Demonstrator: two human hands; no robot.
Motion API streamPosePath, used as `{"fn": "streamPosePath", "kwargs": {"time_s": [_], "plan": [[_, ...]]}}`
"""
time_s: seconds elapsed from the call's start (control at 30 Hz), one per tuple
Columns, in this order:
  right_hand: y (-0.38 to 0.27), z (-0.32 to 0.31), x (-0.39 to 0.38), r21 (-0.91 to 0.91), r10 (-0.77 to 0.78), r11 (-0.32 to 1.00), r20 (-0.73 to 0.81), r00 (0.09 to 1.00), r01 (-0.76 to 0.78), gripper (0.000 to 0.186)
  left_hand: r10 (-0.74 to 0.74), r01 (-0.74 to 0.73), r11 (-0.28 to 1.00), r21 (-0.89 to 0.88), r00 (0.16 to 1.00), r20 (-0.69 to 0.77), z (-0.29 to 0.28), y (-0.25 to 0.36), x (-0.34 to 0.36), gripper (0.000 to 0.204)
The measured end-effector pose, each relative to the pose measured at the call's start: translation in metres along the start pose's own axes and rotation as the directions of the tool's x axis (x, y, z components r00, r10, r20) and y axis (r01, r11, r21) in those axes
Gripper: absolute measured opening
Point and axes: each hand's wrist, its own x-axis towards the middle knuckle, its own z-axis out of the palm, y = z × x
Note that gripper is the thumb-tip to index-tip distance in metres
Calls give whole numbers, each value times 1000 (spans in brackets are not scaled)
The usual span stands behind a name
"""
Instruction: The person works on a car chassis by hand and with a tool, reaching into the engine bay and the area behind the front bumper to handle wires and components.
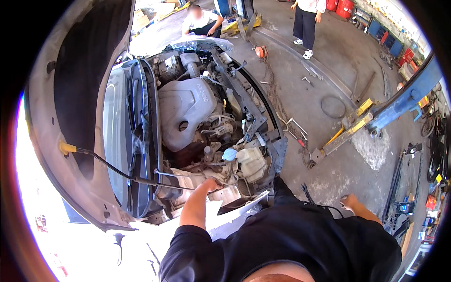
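In front of me is a car's engine bay, with a grey plastic engine cover [185, 110] in its middle. My left hand [213, 184] rests at the near side of the bay, by the pale fender edge [230, 193]. Its fingers are bent down and partly hidden, so any grip does not show. Close by are a whitish fluid reservoir [252, 164] and a light blue cap [229, 154]. A dark hood prop rod [136, 179] runs from the raised hood [42, 113] toward my left wrist. Over the floor at right, my right hand [349, 202] has curled fingers; what they hold is unclear.
A blue and yellow lift post [399, 105] stands at right, its arm [340, 134] low over the floor. Chain [272, 89], a red-handled tool [300, 142] and a black hoop [333, 107] lie there. One person [202, 21] crouches beyond the car; another [307, 23] stands farther right.
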Motion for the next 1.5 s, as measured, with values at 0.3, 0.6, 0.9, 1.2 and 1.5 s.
{"fn": "streamPosePath", "kwargs": {"time_s": [0.3, 0.6, 0.9, 1.2, 1.5], "plan": [[29, 6, 25, -110, -124, 987, -91, 988, 114, 32, -22, 21, 998, 62, 1000, 15, 1, -8, 0, 44], [40, 12, 31, -59, -77, 996, -60, 995, 74, 32, -30, 28, 993, 117, 999, 15, 5, -15, 9, 52], [18, 7, 6, -38, -25, 999, -79, 997, 22, 33, -12, 7, 995, 96, 999, 49, 3, -6, 10, 50], [59, 10, 40, -93, -110, 990, -51, 993, 105, 27, -39, 35, 996, 84, 998, 56, -8, 27, -2, 38], [26, 6, 31, -114, -98, 989, -61, 993, 91, 38, -31, 30, 994, 105, 999, 14, -4, -2, -5, 41]]}}
